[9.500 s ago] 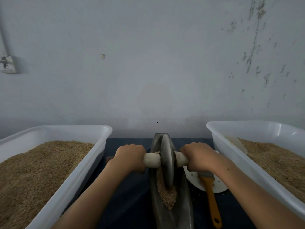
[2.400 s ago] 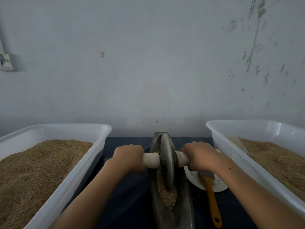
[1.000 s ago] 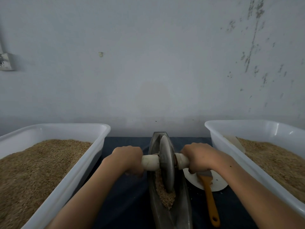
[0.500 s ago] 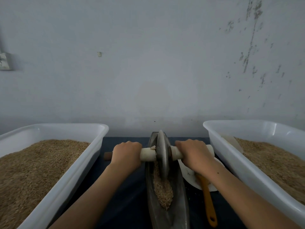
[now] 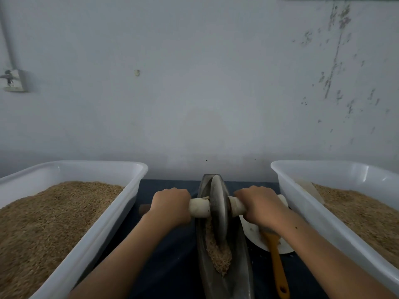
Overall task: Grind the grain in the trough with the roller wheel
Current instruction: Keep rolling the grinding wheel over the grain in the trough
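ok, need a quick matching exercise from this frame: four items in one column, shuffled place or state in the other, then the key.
Column 1
1. roller wheel
2. brush
3. left hand
4. left tub

Column 2
A. filled with brown grain
B. lying partly on the white plate, orange handle toward the camera
C. standing on edge in the trough
D. gripping the axle handle

Pairs: 1-C, 2-B, 3-D, 4-A
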Motion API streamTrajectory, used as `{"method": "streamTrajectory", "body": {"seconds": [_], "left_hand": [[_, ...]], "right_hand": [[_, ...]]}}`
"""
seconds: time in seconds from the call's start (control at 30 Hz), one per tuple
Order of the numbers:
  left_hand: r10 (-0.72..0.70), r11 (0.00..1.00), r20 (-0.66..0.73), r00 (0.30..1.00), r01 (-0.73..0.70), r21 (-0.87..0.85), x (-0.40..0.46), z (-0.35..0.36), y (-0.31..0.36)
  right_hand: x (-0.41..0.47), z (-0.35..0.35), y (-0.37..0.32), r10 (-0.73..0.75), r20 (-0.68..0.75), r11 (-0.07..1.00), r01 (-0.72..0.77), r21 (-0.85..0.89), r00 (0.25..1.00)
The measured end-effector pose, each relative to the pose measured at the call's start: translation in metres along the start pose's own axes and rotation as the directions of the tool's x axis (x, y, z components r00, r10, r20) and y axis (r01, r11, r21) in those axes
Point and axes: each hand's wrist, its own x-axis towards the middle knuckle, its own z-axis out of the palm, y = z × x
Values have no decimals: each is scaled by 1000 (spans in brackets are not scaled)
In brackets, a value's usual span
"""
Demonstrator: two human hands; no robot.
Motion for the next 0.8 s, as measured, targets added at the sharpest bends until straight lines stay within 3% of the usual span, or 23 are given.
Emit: {"method": "streamTrajectory", "body": {"seconds": [0.1, 0.2, 0.37, 0.5, 0.57, 0.67, 0.8], "left_hand": [[-12, 1000, -166, 986, 16, 21, 3, 7, 6], [-6, 1000, -210, 978, 7, 3, 4, 10, 5], [43, 999, 13, 999, -42, -13, 6, 2, -3], [74, 996, 230, 970, -59, -73, 4, -2, -7], [72, 995, 266, 961, -52, -81, 4, -3, -8], [36, 998, 197, 980, -25, -62, 4, -2, -6], [15, 1000, -115, 993, -12, 29, 7, 5, 1]], "right_hand": [[1, 10, 1, 23, -145, 999, -19, 26, 989], [1, 10, 1, 30, -150, 999, -24, 42, 988], [-3, -4, -2, -14, 20, 999, 15, -31, 1000], [-5, -14, 0, -61, 203, 998, 62, 2, 977], [-3, -15, 1, -73, 231, 997, 73, 7, 970], [0, -11, 0, -57, 170, 998, 61, -22, 984], [4, 4, 1, 12, -41, 1000, -10, 29, 999]]}}
